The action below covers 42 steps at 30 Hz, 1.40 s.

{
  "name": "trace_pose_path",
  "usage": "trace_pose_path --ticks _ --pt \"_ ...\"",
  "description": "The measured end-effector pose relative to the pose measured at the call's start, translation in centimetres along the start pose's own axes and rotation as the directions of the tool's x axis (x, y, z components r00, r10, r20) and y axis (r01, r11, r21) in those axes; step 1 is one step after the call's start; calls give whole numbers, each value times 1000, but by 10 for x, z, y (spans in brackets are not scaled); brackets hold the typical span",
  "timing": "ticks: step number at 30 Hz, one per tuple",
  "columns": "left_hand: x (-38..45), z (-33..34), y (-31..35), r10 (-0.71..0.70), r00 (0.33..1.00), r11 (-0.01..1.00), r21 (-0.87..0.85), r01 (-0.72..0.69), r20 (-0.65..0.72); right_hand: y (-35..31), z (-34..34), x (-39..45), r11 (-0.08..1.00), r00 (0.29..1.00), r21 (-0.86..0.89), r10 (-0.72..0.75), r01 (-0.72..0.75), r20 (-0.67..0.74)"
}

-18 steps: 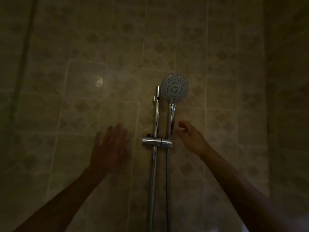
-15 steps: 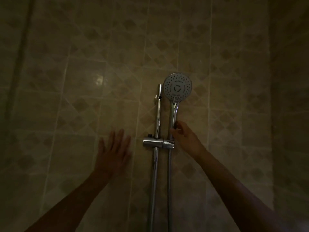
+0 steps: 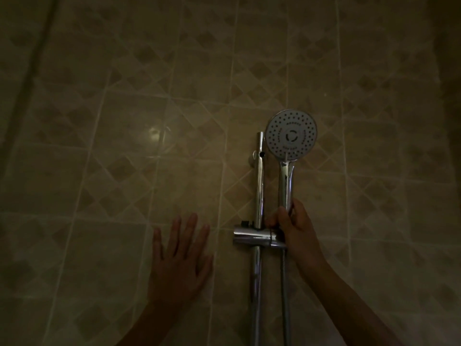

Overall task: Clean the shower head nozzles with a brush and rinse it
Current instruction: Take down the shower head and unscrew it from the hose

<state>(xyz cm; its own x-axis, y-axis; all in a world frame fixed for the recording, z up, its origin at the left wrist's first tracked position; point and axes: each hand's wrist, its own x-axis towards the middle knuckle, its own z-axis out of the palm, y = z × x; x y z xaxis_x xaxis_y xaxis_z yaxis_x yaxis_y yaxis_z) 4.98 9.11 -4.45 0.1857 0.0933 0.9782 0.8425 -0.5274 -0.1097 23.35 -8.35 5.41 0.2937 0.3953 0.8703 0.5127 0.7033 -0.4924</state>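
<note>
Both hands are raised to the shower wall. Leftmost, the left hand [image 3: 178, 260] lies open and flat, fingers spread, palm toward the tiled wall [image 3: 119, 151] and seemingly braced against it, though actual contact cannot be confirmed in this dim light. It holds nothing. The tiles are glossy beige ceramic with a darker diamond pattern and pale grout lines; one of them catches a small bright glint of light.

Next comes the slide rail [image 3: 259, 186] — a slim, upright chrome tube, mirror-smooth, with a short chrome bracket [image 3: 254, 238] clamped across it. Just right of the rail, the shower head [image 3: 291, 134] sits upright in that bracket, its round, flat grey face turned toward the camera and dotted with rings of small dark nozzles around a central disc. Its tapering chrome handle [image 3: 286, 181] runs down into the right hand [image 3: 298, 232], whose fingers are wrapped around the handle's lower part, just above the bracket. Below, the ribbed metal hose [image 3: 285, 295] hangs straight down beside the rail.

As a judgement, the task is barely begun: the head appears to be seated in its holder still, no brush is in view, no water is running, and the nozzles look dry. Lifting it out, scrubbing and rinsing all remain.
</note>
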Motion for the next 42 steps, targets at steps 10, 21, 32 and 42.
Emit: trace_pose_path --ticks 10,21,32,42 --pt "0 3 0 18 999 1000 6 -18 -44 -23 -6 35 999 999 -47 11 -13 -49" --pt "-1 5 -2 34 997 999 37 -32 -73 -31 -58 11 989 988 34 145 -144 -58" --pt "9 -44 3 -37 950 999 -23 46 311 -28 -87 -119 901 921 193 385 -390 61" --pt "45 -172 12 -140 554 589 -381 713 821 -58 -87 -229 787 823 241 547 -567 152"
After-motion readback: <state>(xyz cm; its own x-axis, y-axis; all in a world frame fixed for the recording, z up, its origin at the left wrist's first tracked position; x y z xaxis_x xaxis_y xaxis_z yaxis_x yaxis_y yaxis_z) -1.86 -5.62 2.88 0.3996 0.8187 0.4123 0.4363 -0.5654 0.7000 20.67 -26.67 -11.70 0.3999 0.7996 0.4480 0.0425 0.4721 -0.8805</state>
